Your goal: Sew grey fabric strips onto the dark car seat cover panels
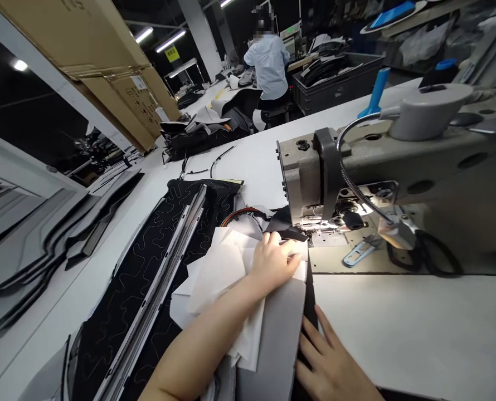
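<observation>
My left hand [275, 260] presses down on white backing fabric [220, 275] and a grey panel [279, 328], its fingers curled close to the needle area of the sewing machine [398, 172]. My right hand [329, 365] lies flat with fingers spread on the grey panel's right edge, near the bottom of the view. Black fabric [283, 223] runs under the presser foot, lit by the machine lamp. A black quilted piece [147, 262] with wavy stitching lies to the left of the hands.
Stacked grey panels [34, 245] lie at the left. A thread snip [359, 253] rests on the machine bed. Cardboard boxes [118, 83] lean at the back left. Another person in a light shirt [268, 64] sits far off beside a black crate [335, 81].
</observation>
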